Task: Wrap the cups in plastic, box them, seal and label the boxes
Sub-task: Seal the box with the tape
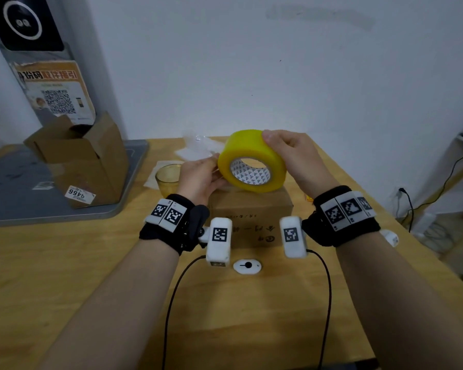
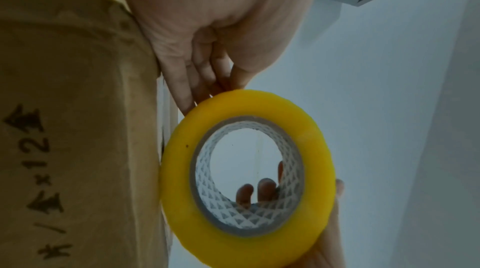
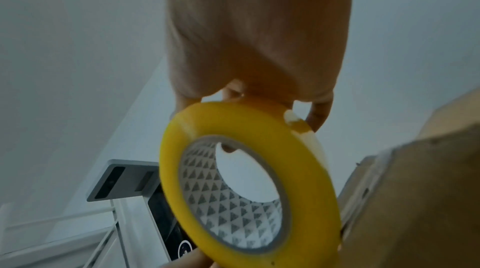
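Note:
A yellow tape roll (image 1: 251,160) with a patterned white core hangs in the air above a closed cardboard box (image 1: 249,217) on the wooden table (image 1: 78,276). My right hand (image 1: 292,156) grips the roll (image 3: 246,180) from its right side, thumb on top. My left hand (image 1: 201,174) holds the roll's (image 2: 246,180) left edge with its fingertips. The box (image 2: 64,129) has black printed characters on its side. A glass cup (image 1: 169,177) stands on paper left of the box, partly hidden by my left hand.
An open cardboard box (image 1: 83,158) with a "9466" label stands on a grey mat (image 1: 16,188) at the left. Clear plastic wrap (image 1: 198,145) lies at the table's back. A small white oval device (image 1: 247,266) and black cables (image 1: 171,303) lie near me.

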A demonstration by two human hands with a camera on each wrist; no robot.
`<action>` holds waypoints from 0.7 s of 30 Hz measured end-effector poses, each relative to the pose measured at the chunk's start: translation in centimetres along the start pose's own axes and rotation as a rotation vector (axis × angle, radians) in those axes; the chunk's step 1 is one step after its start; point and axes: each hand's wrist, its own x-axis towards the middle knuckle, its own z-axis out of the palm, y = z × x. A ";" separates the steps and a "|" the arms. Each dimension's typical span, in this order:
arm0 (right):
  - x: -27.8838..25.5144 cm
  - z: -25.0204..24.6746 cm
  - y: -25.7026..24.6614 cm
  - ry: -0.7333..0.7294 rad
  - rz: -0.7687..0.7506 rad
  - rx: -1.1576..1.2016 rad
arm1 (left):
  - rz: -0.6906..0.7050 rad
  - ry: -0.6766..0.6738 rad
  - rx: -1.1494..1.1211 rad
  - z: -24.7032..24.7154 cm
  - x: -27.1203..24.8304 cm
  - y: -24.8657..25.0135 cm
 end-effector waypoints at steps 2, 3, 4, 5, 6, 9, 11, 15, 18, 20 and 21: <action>-0.3 0.2 0.6 0.050 -0.022 -0.040 | -0.004 0.021 0.001 0.2 0.1 0.0; -0.5 0.2 1.0 0.034 -0.029 -0.082 | -0.009 0.033 0.003 0.4 0.1 0.0; -0.7 0.2 1.4 0.008 -0.022 -0.115 | -0.016 0.045 0.010 0.5 0.2 0.1; -1.0 0.2 1.8 -0.020 0.000 -0.131 | -0.023 0.056 0.018 0.6 0.3 0.0; -1.3 0.3 2.2 -0.040 0.026 -0.133 | -0.029 0.063 0.028 0.6 0.4 0.0; -1.4 0.9 3.5 0.018 0.162 -0.136 | -0.033 0.076 0.033 0.6 0.5 0.0; -1.4 1.3 3.8 0.080 0.256 -0.123 | -0.032 0.092 0.020 0.6 0.5 -0.1; -0.9 1.9 3.2 0.100 0.185 -0.205 | -0.034 0.109 0.016 0.6 -0.1 0.1; -0.2 2.3 2.2 0.109 0.071 -0.212 | -0.052 0.104 -0.003 0.6 -0.8 0.3; 0.1 2.4 1.8 0.102 0.037 -0.265 | -0.064 0.108 -0.018 0.3 -1.0 0.4; 0.2 2.4 1.7 0.102 0.026 -0.314 | -0.066 0.114 -0.024 -0.1 -1.0 0.5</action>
